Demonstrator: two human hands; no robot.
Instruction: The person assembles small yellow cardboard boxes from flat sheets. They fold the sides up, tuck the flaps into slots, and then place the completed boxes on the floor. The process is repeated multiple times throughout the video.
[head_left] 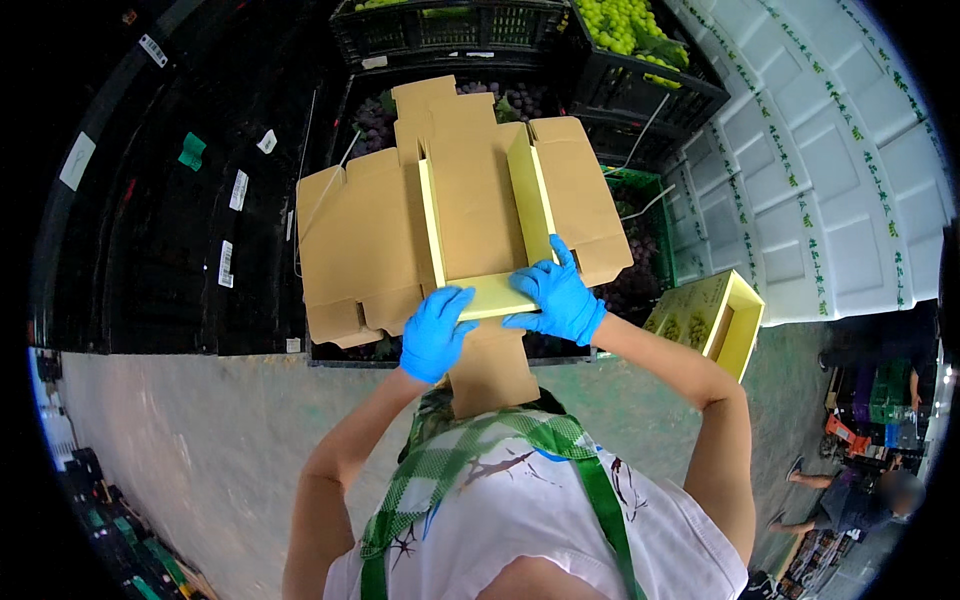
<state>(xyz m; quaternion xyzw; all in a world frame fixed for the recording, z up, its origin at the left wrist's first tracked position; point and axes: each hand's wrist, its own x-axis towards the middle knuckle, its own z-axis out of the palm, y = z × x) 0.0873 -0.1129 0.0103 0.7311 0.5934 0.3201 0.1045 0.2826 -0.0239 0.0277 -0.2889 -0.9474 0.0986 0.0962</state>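
A partly folded cardboard box [480, 210], plain brown on its upper faces, rests over crates in front of me. Its pale yellow side walls stand up, while wide brown flaps spread flat to the left, right and far side. My left hand [433, 335], in a blue glove, grips the left end of the raised near wall [494, 296]. At that wall's right corner, my right hand [562, 300], also gloved in blue, closes its fingers over the edge, its thumb side against the right wall. A brown flap [492, 370] hangs from the near side toward my apron.
Dark grapes [375, 125] fill crates beneath the box; green grapes [620, 25] sit in a black crate [650, 85] behind. Black crates [225, 180] rise at left, white foam boxes [800, 150] at right. A yellow carton [735, 320] stands right. A person [860, 505] is far right.
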